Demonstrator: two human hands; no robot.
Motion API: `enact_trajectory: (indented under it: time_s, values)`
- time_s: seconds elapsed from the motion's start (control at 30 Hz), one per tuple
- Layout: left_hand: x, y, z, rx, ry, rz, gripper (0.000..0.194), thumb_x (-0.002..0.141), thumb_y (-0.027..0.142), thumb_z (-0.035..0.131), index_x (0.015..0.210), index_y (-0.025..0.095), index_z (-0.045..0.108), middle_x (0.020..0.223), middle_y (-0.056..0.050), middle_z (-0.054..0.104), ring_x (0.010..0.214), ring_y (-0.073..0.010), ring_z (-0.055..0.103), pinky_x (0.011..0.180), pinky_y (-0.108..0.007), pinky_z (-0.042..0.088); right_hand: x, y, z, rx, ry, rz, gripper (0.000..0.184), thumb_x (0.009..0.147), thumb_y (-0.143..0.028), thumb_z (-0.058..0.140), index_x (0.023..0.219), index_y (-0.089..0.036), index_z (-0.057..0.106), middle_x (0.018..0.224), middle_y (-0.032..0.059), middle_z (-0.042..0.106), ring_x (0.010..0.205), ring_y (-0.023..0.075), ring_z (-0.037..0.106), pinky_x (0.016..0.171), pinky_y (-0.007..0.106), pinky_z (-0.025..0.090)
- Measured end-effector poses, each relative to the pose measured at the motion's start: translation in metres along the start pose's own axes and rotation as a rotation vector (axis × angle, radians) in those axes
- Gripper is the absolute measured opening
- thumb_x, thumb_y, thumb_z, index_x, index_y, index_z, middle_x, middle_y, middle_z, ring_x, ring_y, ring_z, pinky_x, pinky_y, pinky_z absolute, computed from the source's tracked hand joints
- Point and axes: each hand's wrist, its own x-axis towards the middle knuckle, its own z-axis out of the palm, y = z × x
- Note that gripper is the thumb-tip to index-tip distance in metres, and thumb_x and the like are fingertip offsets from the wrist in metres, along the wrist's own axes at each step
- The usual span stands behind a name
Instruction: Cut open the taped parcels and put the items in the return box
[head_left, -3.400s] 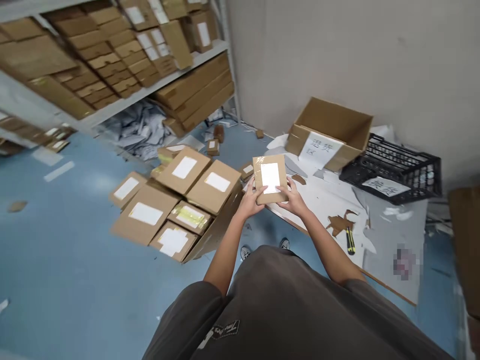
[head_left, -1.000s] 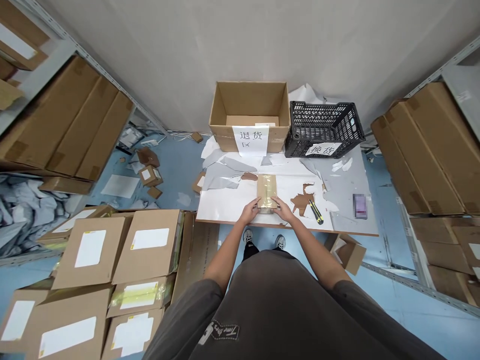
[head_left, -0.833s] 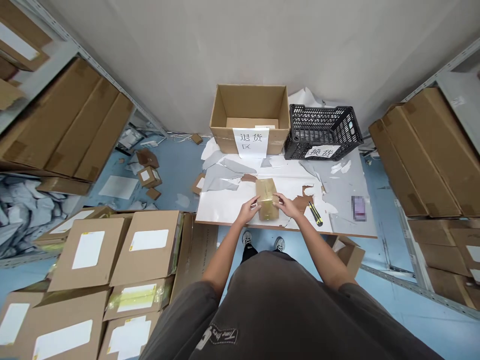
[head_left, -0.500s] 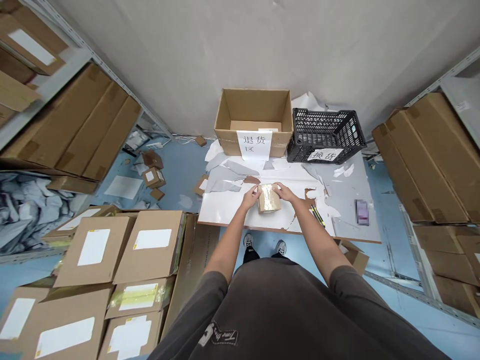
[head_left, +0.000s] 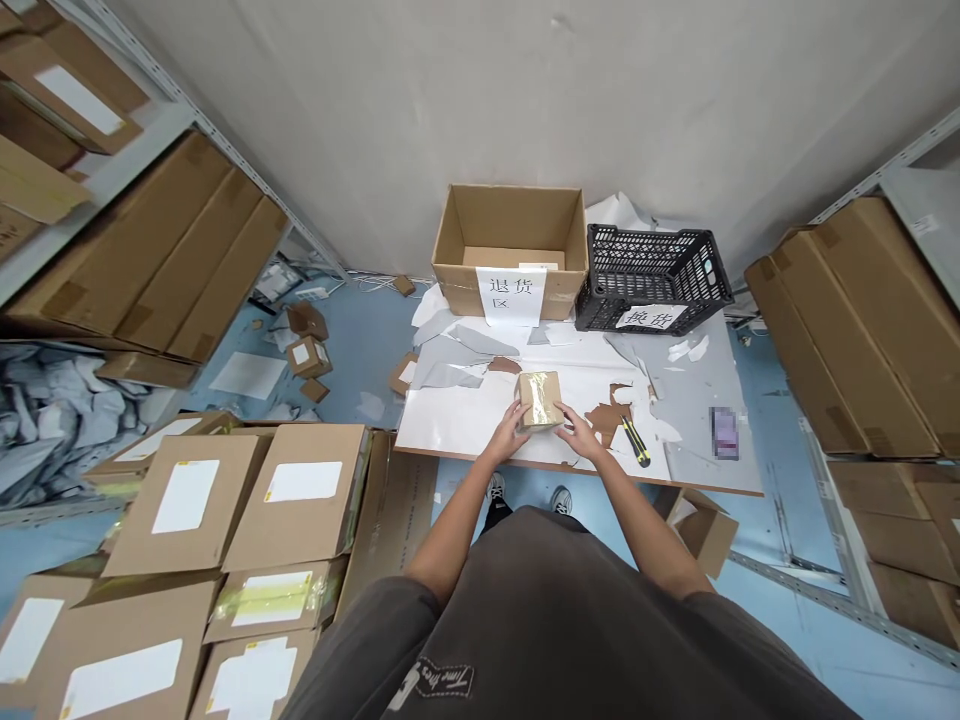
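Observation:
A small cardboard box [head_left: 541, 388] with shiny clear tape down its top is at the front middle of the white table [head_left: 450, 425]. My left hand [head_left: 510, 434] grips its lower left side, fingertips against the near corner. At the lower right side, my right hand [head_left: 577, 433] has its fingers on the box, so it sits between both hands. Whether the box rests on the table or is slightly lifted, I cannot tell. To the right of my right hand lies a yellow and black utility knife [head_left: 635, 441].
Behind stand an open carton [head_left: 457, 284] with a paper sign and a black plastic crate [head_left: 592, 311]. Torn paper scraps [head_left: 450, 375] litter the table. Stacked cartons [head_left: 307, 520] fill the left, and shelves with long boxes [head_left: 847, 330] flank the right. A purple pixelated item [head_left: 724, 433] lies far right.
Both hands have slid from the box's upper corners down to its lower sides, toward me. My right forearm has shifted and now leaves the utility knife fully uncovered.

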Motion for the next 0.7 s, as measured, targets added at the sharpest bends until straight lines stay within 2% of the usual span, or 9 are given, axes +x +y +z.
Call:
enact_trajectory:
  time_s: [0.1, 0.17, 0.23, 0.3, 0.4, 0.5, 0.57, 0.63, 0.7]
  values:
    - [0.005, 0.005, -0.001, -0.012, 0.062, -0.016, 0.06, 0.102, 0.035, 0.063, 0.161, 0.029, 0.051, 0.168, -0.014, 0.044, 0.143, -0.0277, 0.058, 0.11, -0.042, 0.057, 0.006, -0.01, 0.006, -0.01, 0.053, -0.055, 0.059, 0.1, -0.05, 0.056, 0.155, -0.029, 0.058, 0.163, 0.0114, 0.054, 0.146, 0.0294, 0.056, 0.111, 0.047, 0.055]
    - [0.014, 0.01, -0.012, 0.022, 0.089, -0.039, 0.057, 0.104, 0.039, 0.061, 0.159, 0.03, 0.053, 0.16, -0.012, 0.055, 0.122, -0.024, 0.069, 0.103, -0.04, 0.06, 0.02, -0.022, 0.0, -0.072, 0.069, -0.084, 0.053, 0.104, -0.051, 0.054, 0.152, -0.029, 0.062, 0.157, 0.011, 0.06, 0.137, 0.029, 0.062, 0.109, 0.046, 0.057]
    - [0.027, 0.013, -0.026, 0.069, 0.116, -0.07, 0.055, 0.105, 0.044, 0.06, 0.158, 0.03, 0.055, 0.148, -0.01, 0.065, 0.109, -0.0223, 0.072, 0.099, -0.038, 0.06, 0.042, -0.031, -0.01, -0.147, 0.077, -0.079, 0.051, 0.106, -0.053, 0.051, 0.149, -0.03, 0.063, 0.144, 0.0102, 0.07, 0.123, 0.0284, 0.069, 0.106, 0.046, 0.057]
    - [0.046, 0.012, -0.037, 0.103, 0.123, -0.125, 0.055, 0.106, 0.046, 0.058, 0.157, 0.028, 0.056, 0.136, -0.009, 0.072, 0.108, -0.0233, 0.072, 0.1, -0.037, 0.058, 0.069, -0.036, -0.018, -0.209, 0.046, -0.032, 0.05, 0.107, -0.053, 0.048, 0.148, -0.028, 0.064, 0.121, 0.0087, 0.078, 0.104, 0.0276, 0.073, 0.101, 0.045, 0.059]
    - [0.081, 0.002, -0.041, 0.106, 0.106, -0.308, 0.056, 0.107, 0.046, 0.055, 0.158, 0.025, 0.056, 0.127, -0.009, 0.077, 0.111, -0.0261, 0.073, 0.105, -0.039, 0.055, 0.115, -0.033, -0.016, -0.269, -0.023, 0.109, 0.047, 0.108, -0.048, 0.046, 0.144, -0.025, 0.064, 0.096, 0.0051, 0.079, 0.086, 0.0265, 0.072, 0.091, 0.042, 0.061]
    - [0.113, -0.012, -0.033, 0.058, 0.101, -0.533, 0.065, 0.105, 0.045, 0.057, 0.165, 0.023, 0.047, 0.133, -0.011, 0.077, 0.12, -0.029, 0.072, 0.109, -0.041, 0.052, 0.149, -0.025, 0.0, -0.331, -0.002, 0.26, 0.046, 0.108, -0.041, 0.045, 0.145, -0.02, 0.064, 0.101, 0.0078, 0.079, 0.095, 0.0283, 0.073, 0.094, 0.042, 0.059]
    - [0.125, -0.02, -0.028, 0.022, 0.093, -0.624, 0.076, 0.102, 0.046, 0.062, 0.17, 0.022, 0.039, 0.139, -0.013, 0.074, 0.127, -0.0303, 0.071, 0.112, -0.041, 0.05, 0.159, -0.02, 0.01, -0.361, 0.032, 0.307, 0.05, 0.108, -0.038, 0.045, 0.151, -0.017, 0.06, 0.107, 0.011, 0.08, 0.105, 0.0306, 0.073, 0.101, 0.043, 0.057]
    - [0.125, -0.026, -0.026, -0.008, 0.118, -0.626, 0.082, 0.1, 0.046, 0.064, 0.173, 0.022, 0.034, 0.149, -0.014, 0.068, 0.133, -0.0309, 0.068, 0.115, -0.042, 0.048, 0.157, -0.015, 0.014, -0.344, 0.066, 0.311, 0.056, 0.107, -0.039, 0.047, 0.159, -0.017, 0.054, 0.112, 0.0123, 0.08, 0.112, 0.032, 0.073, 0.107, 0.045, 0.054]
    - [0.111, -0.03, -0.028, -0.041, 0.167, -0.547, 0.084, 0.1, 0.046, 0.065, 0.173, 0.022, 0.033, 0.161, -0.016, 0.058, 0.137, -0.0311, 0.065, 0.117, -0.043, 0.047, 0.142, -0.01, 0.013, -0.292, 0.112, 0.276, 0.063, 0.105, -0.041, 0.051, 0.164, -0.019, 0.049, 0.124, 0.0137, 0.078, 0.117, 0.0321, 0.072, 0.11, 0.046, 0.054]
